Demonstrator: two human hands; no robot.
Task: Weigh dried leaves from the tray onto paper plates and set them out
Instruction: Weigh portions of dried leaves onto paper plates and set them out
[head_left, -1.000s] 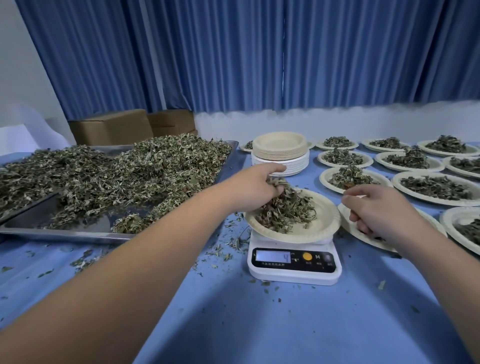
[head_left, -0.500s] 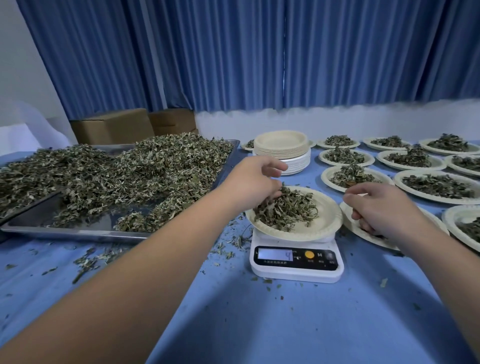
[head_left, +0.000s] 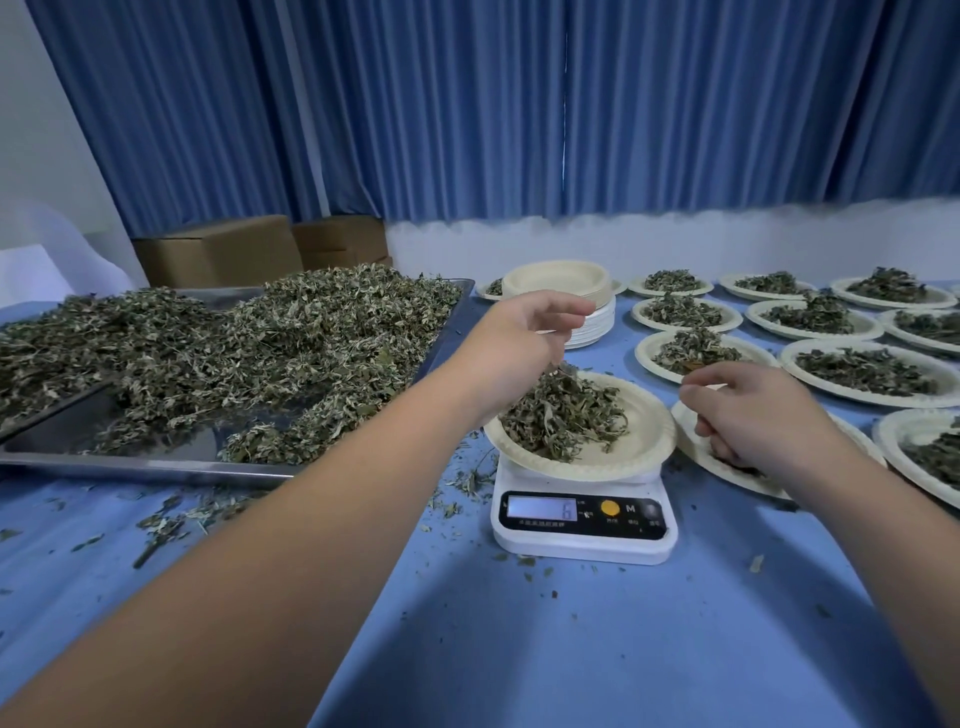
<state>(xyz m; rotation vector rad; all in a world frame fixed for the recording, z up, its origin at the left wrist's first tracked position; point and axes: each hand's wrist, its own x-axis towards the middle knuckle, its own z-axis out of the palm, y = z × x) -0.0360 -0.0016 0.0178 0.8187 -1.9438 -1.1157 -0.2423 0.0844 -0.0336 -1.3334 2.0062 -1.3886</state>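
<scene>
A paper plate (head_left: 649, 431) heaped with dried leaves (head_left: 566, 415) sits on a white digital scale (head_left: 582, 525) whose display is lit. My left hand (head_left: 519, 343) hovers just above the heap's left side with its fingers spread and relaxed, gripping nothing that I can see. My right hand (head_left: 753, 415) hangs with curled fingers over a second paper plate (head_left: 693, 452) just right of the scale; whether it holds anything is hidden. To the left, a metal tray (head_left: 130, 462) carries a big pile of dried leaves (head_left: 260, 353).
A stack of empty paper plates (head_left: 561, 283) stands behind the scale. Several filled plates (head_left: 862, 371) cover the blue table to the right. Loose leaf scraps (head_left: 171, 519) lie in front of the tray. Cardboard boxes (head_left: 218, 252) sit by the curtain.
My left hand has let go of its leaves onto the plate, then lifted and opened. The right hand has hardly moved.
</scene>
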